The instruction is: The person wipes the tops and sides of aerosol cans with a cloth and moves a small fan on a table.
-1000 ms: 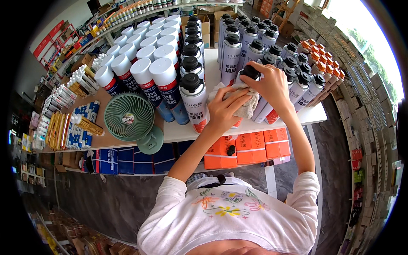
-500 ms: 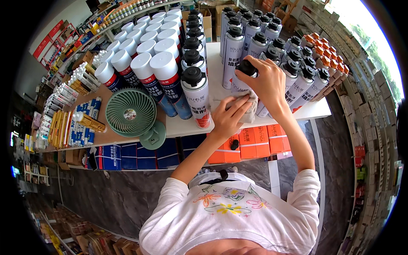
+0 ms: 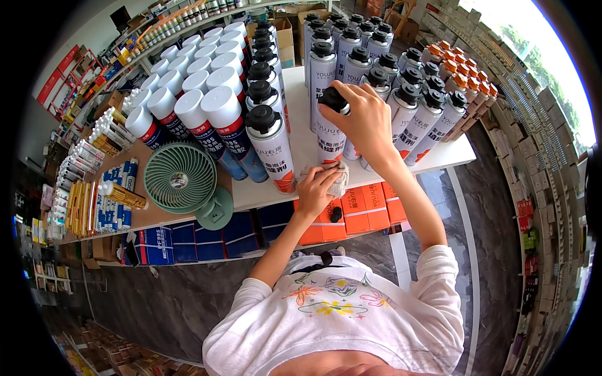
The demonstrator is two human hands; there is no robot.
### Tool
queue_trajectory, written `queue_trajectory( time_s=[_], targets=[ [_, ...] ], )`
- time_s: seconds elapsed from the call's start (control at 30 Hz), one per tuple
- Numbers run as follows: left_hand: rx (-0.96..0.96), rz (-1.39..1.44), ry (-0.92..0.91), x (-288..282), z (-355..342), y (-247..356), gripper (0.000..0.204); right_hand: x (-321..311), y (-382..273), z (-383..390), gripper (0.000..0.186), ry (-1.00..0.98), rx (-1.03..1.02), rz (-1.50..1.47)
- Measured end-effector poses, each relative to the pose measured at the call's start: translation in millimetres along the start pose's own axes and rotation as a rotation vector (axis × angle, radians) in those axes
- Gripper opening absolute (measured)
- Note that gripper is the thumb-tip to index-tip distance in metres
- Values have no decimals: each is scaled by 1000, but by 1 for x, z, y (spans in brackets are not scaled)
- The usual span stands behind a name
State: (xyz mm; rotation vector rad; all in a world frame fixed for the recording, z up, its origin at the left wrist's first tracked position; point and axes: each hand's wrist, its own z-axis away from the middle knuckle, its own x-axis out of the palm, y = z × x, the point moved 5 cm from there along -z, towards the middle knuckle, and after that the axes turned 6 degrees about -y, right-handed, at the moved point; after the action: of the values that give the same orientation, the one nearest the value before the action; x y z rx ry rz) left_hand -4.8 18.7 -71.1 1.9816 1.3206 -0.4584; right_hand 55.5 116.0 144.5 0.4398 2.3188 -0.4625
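My right hand is closed round the black top of a light-grey spray foam can, which stands upright near the table's front edge. Down at the can's base, my left hand presses a bunched greyish cloth against it. A matching foam can with a black top stands to the left, apart from both hands. Behind my right hand, several more grey foam cans are packed close together in rows.
White-capped cans fill the table's left part. A green fan lies in front of them beside cartridge tubes. Orange-topped cans crowd the right end. Below the white tabletop are orange boxes and blue boxes.
The cloth and my left hand have moved down to the can's base, leaving more of its front showing. My right hand keeps its hold on the top. The whole view has shifted slightly.
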Motion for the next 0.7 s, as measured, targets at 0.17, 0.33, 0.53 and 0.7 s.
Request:
queue_trajectory(
  time_s=[0.17,0.33,0.53,0.7],
  targets=[
    [-39,20,31,-21,-3,2,54,-16,16,-11,55,-256,-5,-127],
    [-46,49,66,-38,-3,13,49,-21,32,-21,57,-474,51,-220],
    [-66,113,108,-53,-6,25,47,-16,49,-35,63,-610,-117,-153],
    [-36,134,141,-64,-14,34,48,-9,52,-47,64,-624,-324,-205]
  ],
)
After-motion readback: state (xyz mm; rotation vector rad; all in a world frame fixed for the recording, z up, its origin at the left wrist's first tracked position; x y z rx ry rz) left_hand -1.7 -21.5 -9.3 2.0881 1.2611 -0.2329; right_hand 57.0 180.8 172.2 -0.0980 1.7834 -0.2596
